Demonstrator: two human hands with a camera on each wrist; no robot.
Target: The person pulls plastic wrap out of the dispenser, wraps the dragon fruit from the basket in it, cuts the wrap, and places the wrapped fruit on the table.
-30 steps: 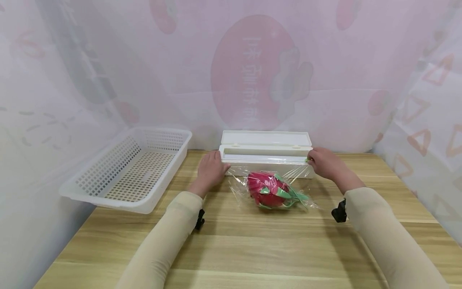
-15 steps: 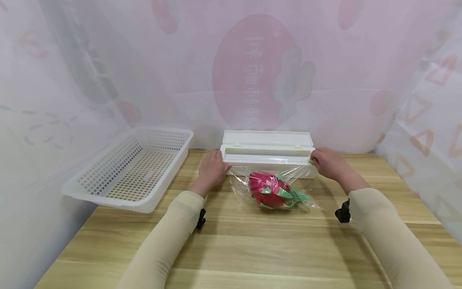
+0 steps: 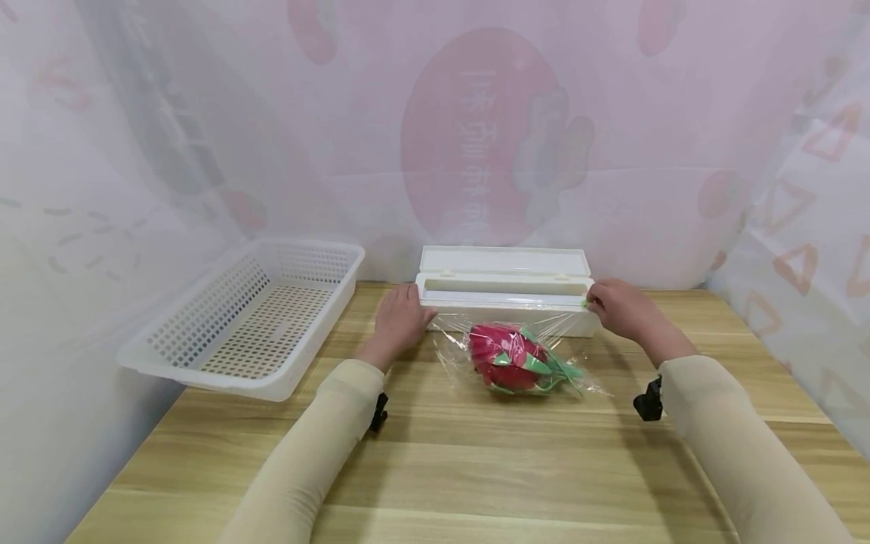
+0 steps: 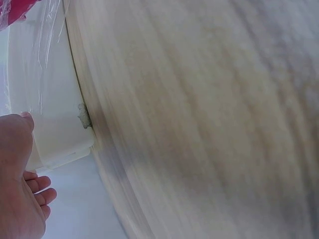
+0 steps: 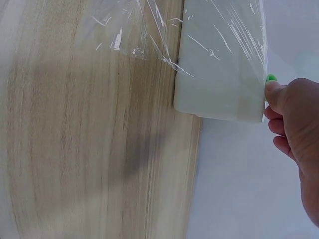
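Observation:
A white cling film dispenser (image 3: 506, 307) stands at the back of the table with its lid (image 3: 504, 261) raised. Clear cling film (image 3: 448, 355) runs from its front edge down over a red dragon fruit (image 3: 503, 355) with green scales, lying just in front. My left hand (image 3: 399, 321) grips the dispenser's left end, thumb at the front and fingers behind the end. At the right end, my right hand (image 3: 620, 308) pinches a small green slider (image 5: 271, 77) on the top front edge. Most of the slider is hidden by the thumb.
A white perforated plastic basket (image 3: 272, 385) sits at the left of the wooden table (image 3: 476, 468). Close behind the dispenser hangs a pale pink printed curtain (image 3: 326, 174); more printed cloth (image 3: 802, 227) encloses the sides.

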